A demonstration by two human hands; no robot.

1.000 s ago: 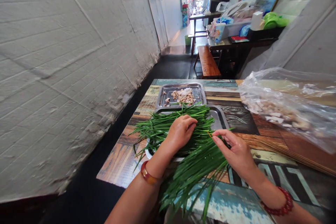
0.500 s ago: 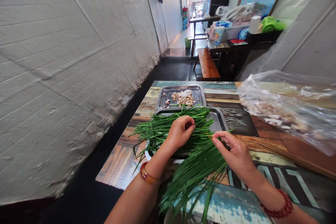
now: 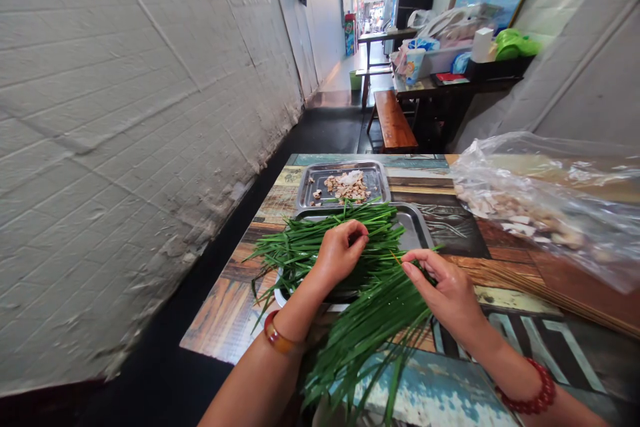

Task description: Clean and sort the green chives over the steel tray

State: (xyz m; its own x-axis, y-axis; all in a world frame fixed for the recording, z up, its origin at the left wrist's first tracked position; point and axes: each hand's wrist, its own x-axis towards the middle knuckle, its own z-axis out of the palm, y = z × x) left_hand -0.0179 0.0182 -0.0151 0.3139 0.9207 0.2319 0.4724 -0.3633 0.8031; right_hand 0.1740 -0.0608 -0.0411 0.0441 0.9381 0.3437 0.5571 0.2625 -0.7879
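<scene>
Long green chives [image 3: 345, 230] lie heaped on a metal tray [image 3: 415, 223], their leaves spilling past its left side. A second bunch of chives [image 3: 370, 327] hangs over the table's near edge, its leaves pointing toward me. My left hand [image 3: 343, 250] is over the heap, thumb and fingers pinched together; whatever is between them is too small to tell. My right hand [image 3: 445, 287] is closed at the upper end of the near bunch. A thin yellow-orange strip [image 3: 396, 257] shows at its thumb and forefinger; whether it is a leaf or a stick is unclear.
Behind the chives, another metal tray [image 3: 303, 187] holds pale chopped pieces [image 3: 347, 187]. A clear plastic bag [image 3: 540, 200] of similar pieces sits at the right, with thin wooden skewers [image 3: 545, 293] before it. Beyond stand a bench [image 3: 395, 123] and a cluttered table [image 3: 425, 85].
The whole view has shifted slightly. Both hands keep nearly the same pose, and the chives lie as before.
</scene>
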